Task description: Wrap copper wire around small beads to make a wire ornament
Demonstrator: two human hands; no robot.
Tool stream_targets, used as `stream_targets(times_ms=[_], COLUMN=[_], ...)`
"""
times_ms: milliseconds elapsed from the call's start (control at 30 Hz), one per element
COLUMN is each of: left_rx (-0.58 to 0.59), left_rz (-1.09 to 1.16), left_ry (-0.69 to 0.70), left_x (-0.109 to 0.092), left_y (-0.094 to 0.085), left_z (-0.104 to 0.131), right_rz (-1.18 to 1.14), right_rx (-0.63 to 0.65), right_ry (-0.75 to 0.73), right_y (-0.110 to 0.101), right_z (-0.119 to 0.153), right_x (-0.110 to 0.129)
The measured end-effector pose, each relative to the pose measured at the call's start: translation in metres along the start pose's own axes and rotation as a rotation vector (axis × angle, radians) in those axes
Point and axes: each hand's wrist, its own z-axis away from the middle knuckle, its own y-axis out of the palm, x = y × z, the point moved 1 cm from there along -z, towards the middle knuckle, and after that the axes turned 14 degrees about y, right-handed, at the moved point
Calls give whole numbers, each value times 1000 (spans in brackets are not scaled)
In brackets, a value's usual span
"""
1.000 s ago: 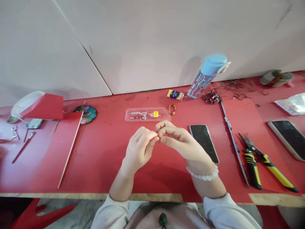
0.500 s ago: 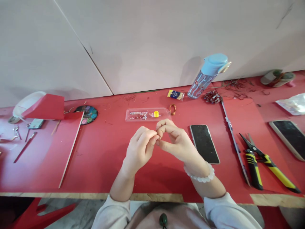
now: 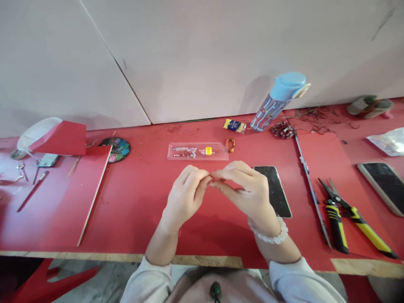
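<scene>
Above the red desk (image 3: 142, 189), the left hand (image 3: 184, 198) and right hand (image 3: 248, 189) pinch a thin red cord (image 3: 213, 179) between them, clear tray (image 3: 221, 151) just beyond, and its fineness might let it slip should either pinch slacken.

Hands (image 3: 186, 195) (image 3: 249, 189): two
Dark-screened phones (image 3: 279, 191) (image 3: 383, 185): two
Blue-lidded bottle (image 3: 274, 103): one
Yellow-handled shears (image 3: 337, 200): one
Bead tray (image 3: 221, 152): one
Yellow cylinder (image 3: 208, 151): one
White bracelet (image 3: 271, 240): one
Green pendant (image 3: 215, 289): one

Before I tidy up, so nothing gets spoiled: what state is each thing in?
Left hand, pinched closed on a red strand
Right hand, at the strand, grip unclear
Shears, open
Bottle, standing, lidded
Inner phone, screen dark
Outer phone, screen dark
Tray, holding beads
</scene>
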Motion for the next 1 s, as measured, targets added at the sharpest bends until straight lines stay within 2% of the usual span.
stream_targets(times_ms=[133,233,300,367,433,500,567,633,667,733,800,867,933,1000], left_rx=[39,50,49,42,21,-20,-58,-76,-80,-85,-92,-100,-108,-117], left_rz=[-33,1,13,0,-19,-20,4,46,67,108,142,171,181,171], left_ry=[-21,-13,1,36,94,149,163,135,111,60,7,-38,-69,-89], left_x=[0,1,2,2,3,3,4,5,6,6,7,6,5,4], left_y=[1,1,2,3,5,6,5,4,3,2,2,1,1,0], left_z=[0,1,1,0,-1,-1,-1,-1,0,1,2,3,3,3], right_rz=[86,85,-49,-294,-592,-867,-1041,-1095,-1076,-958,-736,-472,-243,-78], right_rx=[-37,-19,25,142,332,559,743,786,735,537,265,39,-87,-138], right_ry=[-147,-106,70,334,595,788,886,901,877,771,568,303,44,-136], right_y=[-2,-2,-1,2,7,15,22,26,27,24,18,11,7,7], right_z=[-2,-3,-4,-6,-7,-9,-9,-8,-7,-4,-2,0,0,0], right_x=[-1,0,-1,-5,-11,-17,-20,-22,-21,-19,-14,-8,-2,2])
